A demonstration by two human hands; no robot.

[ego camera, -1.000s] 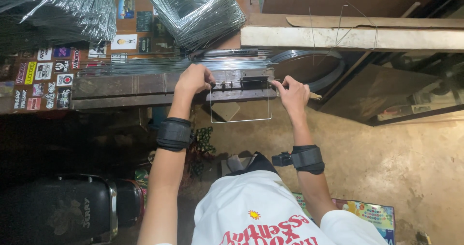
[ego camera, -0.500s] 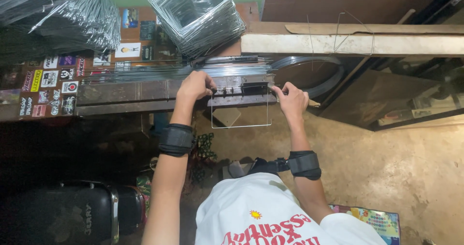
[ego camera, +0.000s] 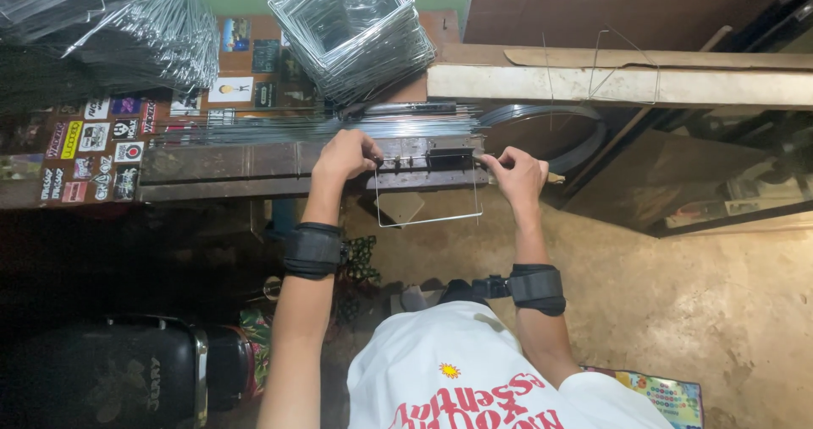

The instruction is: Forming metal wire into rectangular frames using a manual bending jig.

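Observation:
A thin steel wire bent into a three-sided frame [ego camera: 428, 220] hangs down from a small metal bending jig [ego camera: 428, 156] on the bench edge. My left hand [ego camera: 343, 155] grips the wire at the jig's left end. My right hand [ego camera: 518, 172] is closed on the jig's handle and wire at the right end. Both wrists wear black bands. A bundle of straight wires [ego camera: 339, 128] lies along the bench just behind the jig.
A stack of finished square wire frames [ego camera: 351, 31] stands behind the jig, and a second heap of frames [ego camera: 110, 22] lies at the far left. Stickers cover the bench top [ego camera: 93, 149]. A coiled metal strip [ego camera: 542, 128] hangs at right. A black case [ego camera: 102, 370] sits on the floor.
The hanging wire frame has dropped lower below the jig, its sides longer than a second ago. Both hands stay at the jig's ends.

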